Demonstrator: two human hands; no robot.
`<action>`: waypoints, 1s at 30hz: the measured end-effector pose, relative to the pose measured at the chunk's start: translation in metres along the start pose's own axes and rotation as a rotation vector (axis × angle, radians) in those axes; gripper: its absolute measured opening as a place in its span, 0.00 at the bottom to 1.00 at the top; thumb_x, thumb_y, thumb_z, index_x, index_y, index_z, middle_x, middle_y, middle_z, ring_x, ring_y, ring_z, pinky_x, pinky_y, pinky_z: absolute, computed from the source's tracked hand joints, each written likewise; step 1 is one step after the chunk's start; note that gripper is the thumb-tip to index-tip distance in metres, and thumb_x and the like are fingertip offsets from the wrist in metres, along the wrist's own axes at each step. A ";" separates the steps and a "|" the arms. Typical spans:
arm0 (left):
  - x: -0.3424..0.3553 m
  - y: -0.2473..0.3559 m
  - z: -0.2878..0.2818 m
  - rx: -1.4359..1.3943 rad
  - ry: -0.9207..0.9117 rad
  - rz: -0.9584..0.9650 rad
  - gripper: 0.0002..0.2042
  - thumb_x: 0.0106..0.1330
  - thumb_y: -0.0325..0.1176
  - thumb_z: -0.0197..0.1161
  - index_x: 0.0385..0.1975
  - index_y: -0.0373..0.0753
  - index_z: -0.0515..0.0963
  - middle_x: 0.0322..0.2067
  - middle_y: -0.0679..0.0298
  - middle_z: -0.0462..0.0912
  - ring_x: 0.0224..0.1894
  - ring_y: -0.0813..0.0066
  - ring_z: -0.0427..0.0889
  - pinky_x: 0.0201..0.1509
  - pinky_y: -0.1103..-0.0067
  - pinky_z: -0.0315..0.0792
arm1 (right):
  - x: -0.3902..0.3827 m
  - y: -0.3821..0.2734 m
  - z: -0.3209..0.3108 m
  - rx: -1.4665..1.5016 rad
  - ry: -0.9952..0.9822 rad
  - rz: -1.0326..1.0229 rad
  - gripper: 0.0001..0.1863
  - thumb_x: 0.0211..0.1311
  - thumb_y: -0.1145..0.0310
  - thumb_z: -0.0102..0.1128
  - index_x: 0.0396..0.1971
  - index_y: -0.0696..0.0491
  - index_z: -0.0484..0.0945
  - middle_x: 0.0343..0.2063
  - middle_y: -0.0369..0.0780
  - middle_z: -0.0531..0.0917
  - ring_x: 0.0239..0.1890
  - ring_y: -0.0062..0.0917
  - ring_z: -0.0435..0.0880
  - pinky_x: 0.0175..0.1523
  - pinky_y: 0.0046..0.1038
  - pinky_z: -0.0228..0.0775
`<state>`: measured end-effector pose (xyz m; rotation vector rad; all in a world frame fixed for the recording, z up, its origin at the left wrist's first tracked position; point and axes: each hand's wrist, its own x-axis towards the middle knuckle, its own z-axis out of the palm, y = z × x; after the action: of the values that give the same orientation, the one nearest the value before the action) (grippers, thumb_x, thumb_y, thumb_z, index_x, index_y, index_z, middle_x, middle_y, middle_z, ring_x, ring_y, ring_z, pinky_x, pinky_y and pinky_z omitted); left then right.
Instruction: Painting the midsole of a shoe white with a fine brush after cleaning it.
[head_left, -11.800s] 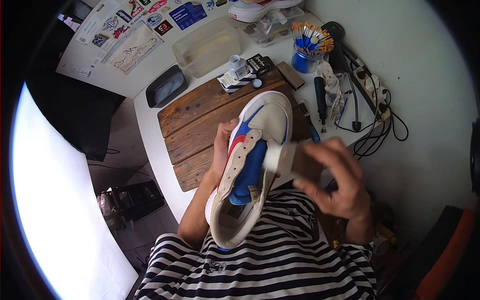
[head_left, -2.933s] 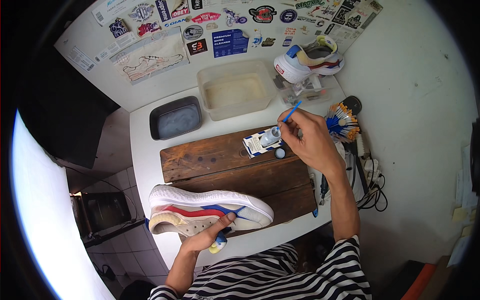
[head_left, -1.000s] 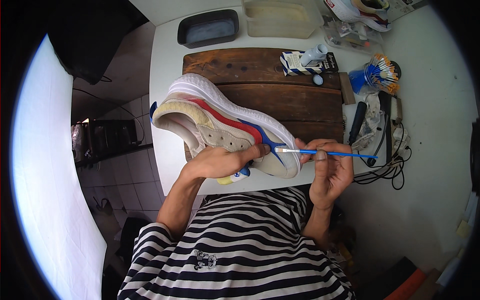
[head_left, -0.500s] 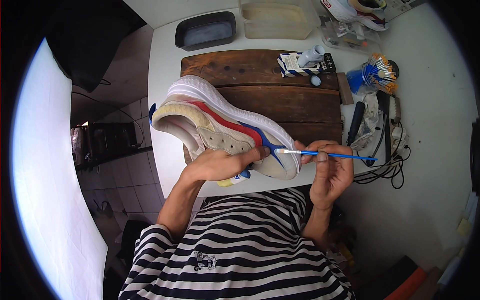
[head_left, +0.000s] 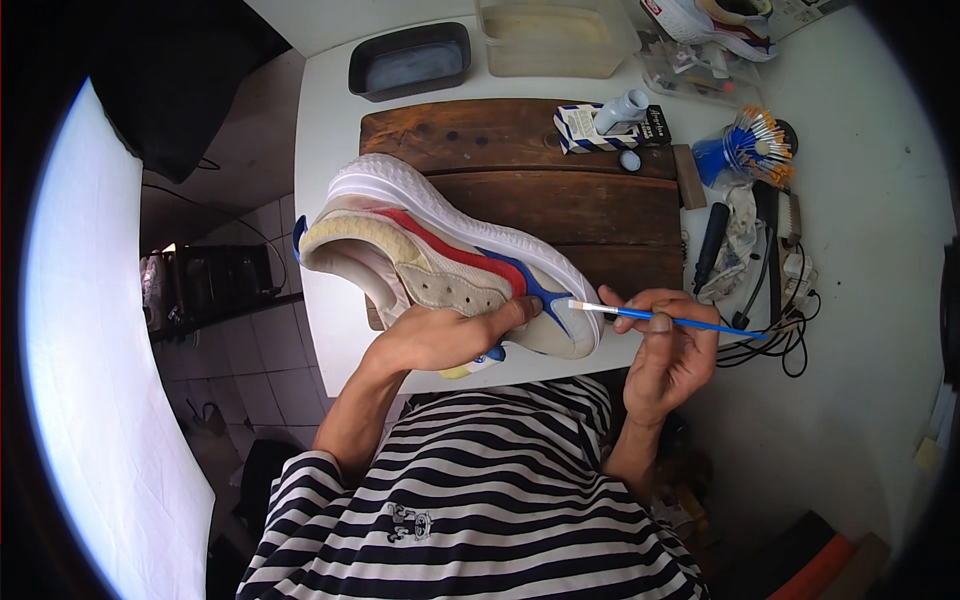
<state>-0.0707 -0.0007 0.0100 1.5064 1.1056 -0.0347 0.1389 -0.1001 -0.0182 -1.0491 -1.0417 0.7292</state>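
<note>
A cream sneaker (head_left: pixel 455 245) with red and blue side panels and a white sole lies tilted on its side above the wooden board. My left hand (head_left: pixel 440 335) grips it from the lace side, the thumb resting near the blue panel and the other fingers hidden inside or beneath. Between the fingertips of my right hand (head_left: pixel 665 345) is a thin blue paintbrush (head_left: pixel 650 316). Its flat pale bristles are at the toe area, by the front end of the blue panel; whether they touch cannot be made out.
Under the shoe is a dark wooden board (head_left: pixel 600 205). An open small bottle (head_left: pixel 622 112) stands by a box (head_left: pixel 580 128), its cap (head_left: pixel 629 160) beside it. Farther back are a dark tray (head_left: pixel 410 62) and a clear tub (head_left: pixel 555 40). Brushes (head_left: pixel 760 145) and cables (head_left: pixel 790 335) lie rightward.
My right hand and the paintbrush have shifted slightly right and down, with the bristles moving a little along the toe. The sneaker has moved barely left in my left hand.
</note>
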 end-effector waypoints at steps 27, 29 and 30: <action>-0.036 -0.033 0.060 2.571 0.614 0.817 0.21 0.76 0.41 0.49 0.64 0.41 0.74 0.65 0.58 0.76 0.69 0.66 0.73 0.66 0.62 0.76 | -0.021 0.041 0.010 0.280 0.286 0.042 0.05 0.73 0.80 0.41 0.43 0.56 0.58 0.37 0.51 0.75 0.29 0.24 0.74 0.60 0.59 0.78; -0.039 -0.036 0.059 2.547 0.606 0.799 0.21 0.75 0.40 0.49 0.64 0.41 0.74 0.65 0.58 0.76 0.69 0.66 0.73 0.66 0.62 0.76 | -0.019 0.040 0.015 0.292 0.272 0.056 0.05 0.72 0.80 0.41 0.42 0.56 0.58 0.36 0.50 0.76 0.28 0.23 0.73 0.59 0.57 0.79; -0.045 -0.036 0.058 2.530 0.598 0.765 0.21 0.75 0.40 0.49 0.64 0.42 0.74 0.64 0.58 0.76 0.69 0.66 0.73 0.66 0.63 0.77 | -0.017 0.039 0.020 0.317 0.257 0.063 0.05 0.72 0.80 0.41 0.42 0.56 0.58 0.36 0.50 0.76 0.28 0.23 0.73 0.59 0.57 0.79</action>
<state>-0.0868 -0.0789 -0.0081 4.2744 0.1974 -0.6995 0.1136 -0.0947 -0.0580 -0.8758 -0.6506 0.7592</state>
